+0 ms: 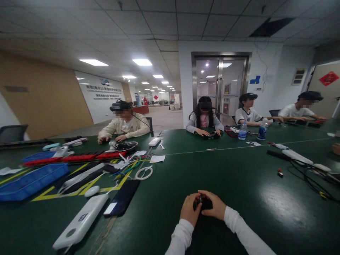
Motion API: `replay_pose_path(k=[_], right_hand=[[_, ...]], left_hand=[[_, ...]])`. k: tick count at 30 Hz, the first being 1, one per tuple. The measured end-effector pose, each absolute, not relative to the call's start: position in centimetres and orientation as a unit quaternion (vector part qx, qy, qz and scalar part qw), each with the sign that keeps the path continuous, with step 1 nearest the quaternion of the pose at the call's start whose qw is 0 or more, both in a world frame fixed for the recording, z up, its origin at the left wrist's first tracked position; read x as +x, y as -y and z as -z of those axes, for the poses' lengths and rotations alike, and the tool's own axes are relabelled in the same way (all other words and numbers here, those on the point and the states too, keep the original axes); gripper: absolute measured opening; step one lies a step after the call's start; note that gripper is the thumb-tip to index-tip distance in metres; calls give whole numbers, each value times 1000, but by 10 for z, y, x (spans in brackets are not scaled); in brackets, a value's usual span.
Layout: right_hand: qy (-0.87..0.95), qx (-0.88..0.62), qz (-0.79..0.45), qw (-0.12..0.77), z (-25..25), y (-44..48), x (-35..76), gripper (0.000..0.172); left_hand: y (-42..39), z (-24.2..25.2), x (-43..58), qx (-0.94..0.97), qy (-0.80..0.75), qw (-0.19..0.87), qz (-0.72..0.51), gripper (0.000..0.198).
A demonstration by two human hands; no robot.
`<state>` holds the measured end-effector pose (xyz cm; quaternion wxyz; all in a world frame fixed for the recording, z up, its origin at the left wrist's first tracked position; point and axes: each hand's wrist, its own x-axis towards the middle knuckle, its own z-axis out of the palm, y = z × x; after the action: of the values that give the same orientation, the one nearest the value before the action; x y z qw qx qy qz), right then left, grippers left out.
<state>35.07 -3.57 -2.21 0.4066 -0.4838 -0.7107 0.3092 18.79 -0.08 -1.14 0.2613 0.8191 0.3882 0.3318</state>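
Both of my hands meet over the green table [170, 219], low and right of the middle of the head view. My left hand [190, 209] curls its fingers and thumb around a small black object [205, 203]. From the other side, my right hand [214, 205] grips the same object, its fingertips touching those of the left. A small shiny metallic bit shows between the fingertips. The fingers cover much of the object, so its exact kind cannot be made out. White sleeves reach down to both wrists.
A white elongated device [82, 221], a dark phone-like slab [122, 197], a coiled white cable [143, 173] and a blue tray [34, 182] lie left. Black cables [305, 173] and a small red-topped part [279, 173] lie right. Across the table sit several people wearing headsets, near water bottles [242, 131].
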Motion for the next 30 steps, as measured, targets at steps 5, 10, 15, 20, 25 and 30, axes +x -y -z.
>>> replay_pose_path(k=[5, 10, 15, 20, 25, 30], right_hand=[[709, -486, -325, 394, 22, 35, 354, 77], [708, -486, -360, 365, 15, 35, 357, 79], [703, -489, -364, 367, 14, 35, 358, 79], [704, -491, -357, 369, 14, 36, 358, 79], [711, -482, -345, 377, 16, 35, 358, 80], [709, -495, -346, 365, 14, 35, 358, 80]], left_hand=[[2, 9, 188, 815, -394, 269, -330, 35], [3, 6, 187, 814, -391, 276, -329, 35], [3, 4, 186, 815, -387, 278, -330, 35], [4, -1, 185, 810, -392, 283, -332, 35], [11, -14, 187, 797, -406, 285, -345, 33], [16, -22, 188, 788, -418, 296, -342, 33]])
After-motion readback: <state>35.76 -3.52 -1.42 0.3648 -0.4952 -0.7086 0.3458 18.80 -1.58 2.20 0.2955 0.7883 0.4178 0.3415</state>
